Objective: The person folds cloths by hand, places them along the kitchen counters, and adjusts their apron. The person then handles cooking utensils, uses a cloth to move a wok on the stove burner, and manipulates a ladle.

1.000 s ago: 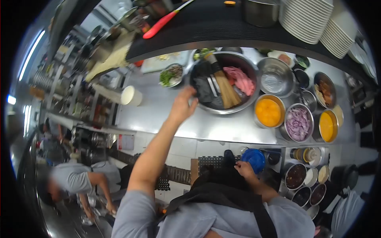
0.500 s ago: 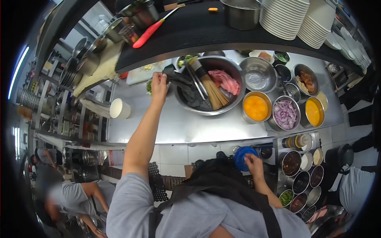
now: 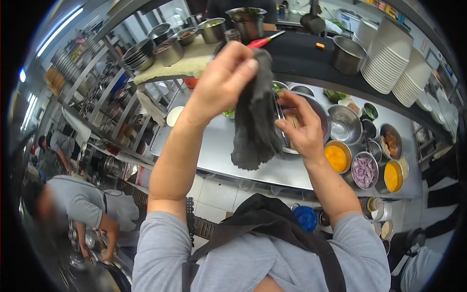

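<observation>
My left hand [image 3: 225,78] is raised and pinches the top of a dark grey cloth [image 3: 255,117], which hangs down in front of the counter. To the right of the cloth is my right hand [image 3: 302,124], its fingers curved and apart, with nothing seen in its grip. Behind it stands a large metal bowl [image 3: 324,117], mostly hidden by the hand and the cloth. A bundle of light sticks shows partly between the cloth and my right hand.
Metal bowls hold orange yolks [image 3: 335,158], sliced purple onion [image 3: 364,170] and a yellow liquid [image 3: 393,176]. A white cup [image 3: 174,116] stands left on the steel counter [image 3: 214,151]. Stacked white dishes [image 3: 386,58] are on the shelf above. A co-worker [image 3: 92,199] bends at lower left.
The dark cloth has come out of the large bowl and hangs from my raised left hand. My right hand has moved up from the blue lid to beside the cloth. The view has shifted.
</observation>
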`<state>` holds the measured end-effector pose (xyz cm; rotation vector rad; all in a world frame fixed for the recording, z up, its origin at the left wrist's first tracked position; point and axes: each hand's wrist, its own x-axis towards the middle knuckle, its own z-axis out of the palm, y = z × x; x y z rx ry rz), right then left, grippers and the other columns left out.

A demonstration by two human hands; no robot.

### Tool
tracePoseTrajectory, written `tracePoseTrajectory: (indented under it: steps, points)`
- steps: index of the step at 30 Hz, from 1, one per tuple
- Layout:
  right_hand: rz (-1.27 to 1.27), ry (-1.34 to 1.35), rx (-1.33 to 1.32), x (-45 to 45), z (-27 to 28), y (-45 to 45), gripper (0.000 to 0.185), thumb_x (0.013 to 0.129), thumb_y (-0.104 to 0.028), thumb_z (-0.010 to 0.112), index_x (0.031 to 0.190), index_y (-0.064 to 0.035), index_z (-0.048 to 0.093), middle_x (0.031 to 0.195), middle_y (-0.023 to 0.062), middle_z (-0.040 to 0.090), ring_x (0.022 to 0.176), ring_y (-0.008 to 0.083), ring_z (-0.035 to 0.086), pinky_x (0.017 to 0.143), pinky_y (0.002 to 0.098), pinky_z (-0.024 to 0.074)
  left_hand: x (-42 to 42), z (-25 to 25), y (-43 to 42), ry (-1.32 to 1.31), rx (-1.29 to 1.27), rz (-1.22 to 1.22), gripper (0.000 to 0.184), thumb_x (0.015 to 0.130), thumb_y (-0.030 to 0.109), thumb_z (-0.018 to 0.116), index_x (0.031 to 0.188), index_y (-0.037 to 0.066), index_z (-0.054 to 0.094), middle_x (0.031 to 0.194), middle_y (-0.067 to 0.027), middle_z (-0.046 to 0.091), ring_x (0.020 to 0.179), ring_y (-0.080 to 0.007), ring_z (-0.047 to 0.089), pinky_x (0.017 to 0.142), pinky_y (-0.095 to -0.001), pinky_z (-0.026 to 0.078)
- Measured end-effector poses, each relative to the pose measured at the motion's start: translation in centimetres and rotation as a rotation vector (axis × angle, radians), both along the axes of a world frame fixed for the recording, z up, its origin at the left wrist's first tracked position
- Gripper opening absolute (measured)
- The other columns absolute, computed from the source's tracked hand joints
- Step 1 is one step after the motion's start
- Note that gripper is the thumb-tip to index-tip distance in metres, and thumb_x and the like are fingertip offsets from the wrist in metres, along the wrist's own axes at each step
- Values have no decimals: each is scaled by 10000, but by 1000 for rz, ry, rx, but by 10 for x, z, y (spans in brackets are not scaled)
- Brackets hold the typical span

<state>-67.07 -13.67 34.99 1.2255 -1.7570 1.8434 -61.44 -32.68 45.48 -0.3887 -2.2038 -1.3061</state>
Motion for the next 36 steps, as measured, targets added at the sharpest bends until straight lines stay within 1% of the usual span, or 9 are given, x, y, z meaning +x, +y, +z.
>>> tracePoseTrajectory:
  steps: [2,4,6,8,15,17,21,28,36]
  points:
    - [117,-49,-129,4,17,-15,431,810,-193,759,1156,21,618,1040,169,665,823,202,653,703,302,512,15,4,5,-26,-300,71,160,971,180,560,988,20,553,858,-28,593,779,-88,527,715,-240,448]
    - [234,-63,200,1,19,-25,366,825,-177,742,1124,10,643,957,145,693,774,190,651,710,282,504,19,-13,4,24,-275,121,161,940,157,607,967,6,558,828,-65,602,773,-96,539,659,-261,462]
    - [179,-47,234,6,12,-31,260,856,-134,694,1076,1,666,897,82,707,746,150,636,711,269,498,31,-25,-1,23,-210,163,153,901,138,624,909,5,547,733,-124,609,660,-251,602,623,-362,467]
    - [441,-423,59,12,5,-34,202,865,-88,648,1043,5,671,924,33,695,777,112,611,710,253,488,42,-43,-17,-69,-117,152,219,882,190,670,958,4,583,775,-99,642,703,-187,621,663,-340,490]
    - [514,-603,106,53,-28,-13,150,849,-40,575,965,11,657,893,6,647,823,87,569,765,234,441,102,-132,-38,-789,-115,-248,346,826,213,752,1070,-6,644,948,-70,687,895,-121,610,798,-311,494]
    - [556,-673,68,63,-30,-9,151,850,-51,594,975,5,654,891,7,646,819,86,569,766,237,442,110,-150,-38,-690,478,-407,318,816,135,747,1078,-10,640,987,-59,680,919,-127,610,840,-310,490]
    - [603,-788,79,70,-47,1,196,861,-85,668,1035,1,643,927,21,659,860,89,590,803,250,462,111,-151,-17,-598,854,-448,393,819,80,729,1169,-17,577,1026,-46,663,941,-121,609,896,-298,480]
    - [554,-871,134,55,-59,4,236,843,-122,728,1025,1,642,941,24,668,873,98,604,828,255,468,99,-153,8,-521,326,-254,331,869,112,692,1163,6,585,972,-52,664,928,-112,592,841,-286,476]
    - [594,-793,183,29,-59,7,300,801,-93,754,1059,-10,625,956,20,663,879,107,609,837,249,462,101,-134,5,-412,124,-87,226,834,69,669,1051,15,636,849,-48,659,817,-113,588,757,-280,478]
